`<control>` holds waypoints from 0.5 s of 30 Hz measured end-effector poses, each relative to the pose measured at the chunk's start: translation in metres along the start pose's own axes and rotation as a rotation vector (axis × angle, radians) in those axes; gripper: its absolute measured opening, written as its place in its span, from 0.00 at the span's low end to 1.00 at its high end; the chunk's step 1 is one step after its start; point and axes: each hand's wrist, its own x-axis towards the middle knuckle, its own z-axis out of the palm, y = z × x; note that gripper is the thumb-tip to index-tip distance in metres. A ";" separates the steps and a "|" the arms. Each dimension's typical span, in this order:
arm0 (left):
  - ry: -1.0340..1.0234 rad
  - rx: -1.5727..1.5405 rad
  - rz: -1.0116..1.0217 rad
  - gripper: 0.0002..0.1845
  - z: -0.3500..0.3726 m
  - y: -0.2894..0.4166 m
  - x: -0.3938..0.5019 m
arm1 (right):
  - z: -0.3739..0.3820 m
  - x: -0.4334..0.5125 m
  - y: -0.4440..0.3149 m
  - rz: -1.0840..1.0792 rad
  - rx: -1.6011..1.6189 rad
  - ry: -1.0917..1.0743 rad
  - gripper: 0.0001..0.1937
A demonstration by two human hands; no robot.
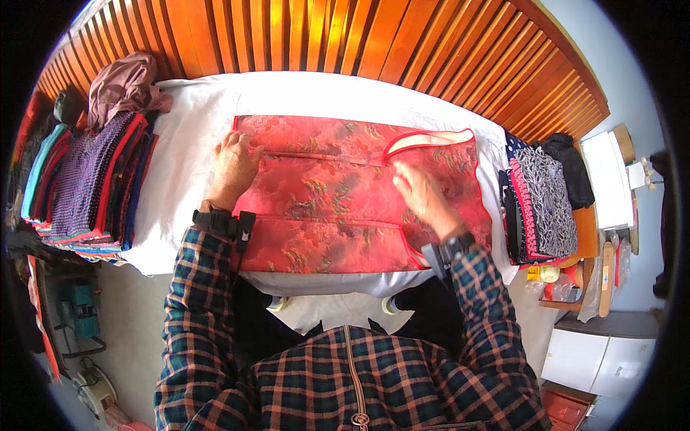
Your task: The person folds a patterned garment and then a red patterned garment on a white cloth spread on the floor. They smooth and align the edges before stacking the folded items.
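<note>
A red floral garment (323,188) lies spread on a white cloth (183,108), with lengthwise seams or folded edges across it. Its red-trimmed openings, one showing a pale lining, are towards the right. At the garment's left edge my left hand (235,164) rests with its fingers spread, some of them on the fabric. My right hand (418,194) is over the right part, just below the upper trimmed opening; whether it touches the fabric I cannot tell. Neither hand is closed on anything. Both wrists wear black straps with a dark device.
Folded clothes (86,172) are stacked at the left, with a crumpled mauve cloth (124,86) behind them. Another stack of folded clothes (544,199) stands at the right beside a black garment (566,167). A slatted wooden headboard or panel (334,37) borders the far side.
</note>
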 end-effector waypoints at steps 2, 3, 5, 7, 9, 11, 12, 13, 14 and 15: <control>-0.040 -0.134 0.005 0.17 -0.007 0.014 -0.010 | 0.004 -0.035 -0.015 -0.144 -0.118 0.086 0.17; -0.039 -0.207 0.021 0.14 -0.011 0.021 -0.019 | 0.004 -0.050 -0.021 -0.185 -0.142 0.100 0.15; -0.030 -0.182 0.225 0.12 -0.019 0.039 -0.041 | 0.011 -0.072 -0.034 -0.114 -0.150 0.106 0.14; -0.168 -0.121 0.241 0.14 -0.029 0.052 -0.066 | 0.014 -0.084 -0.040 -0.053 -0.122 0.052 0.12; -0.258 -0.228 0.232 0.21 -0.041 0.056 -0.088 | 0.016 -0.090 -0.042 -0.100 -0.208 0.066 0.12; -0.242 -0.129 0.228 0.24 -0.047 0.056 -0.102 | 0.018 -0.088 -0.042 -0.123 -0.144 0.086 0.12; -0.279 -0.094 0.202 0.23 -0.050 0.054 -0.105 | 0.018 -0.087 -0.040 -0.102 -0.129 0.046 0.12; -0.293 -0.064 0.189 0.22 -0.051 0.051 -0.107 | 0.018 -0.086 -0.039 -0.090 -0.138 0.014 0.12; -0.305 -0.062 0.192 0.20 -0.050 0.049 -0.108 | 0.019 -0.085 -0.038 -0.082 -0.094 0.009 0.12; -0.298 -0.066 0.192 0.19 -0.048 0.046 -0.108 | 0.019 -0.084 -0.037 -0.084 -0.074 0.011 0.12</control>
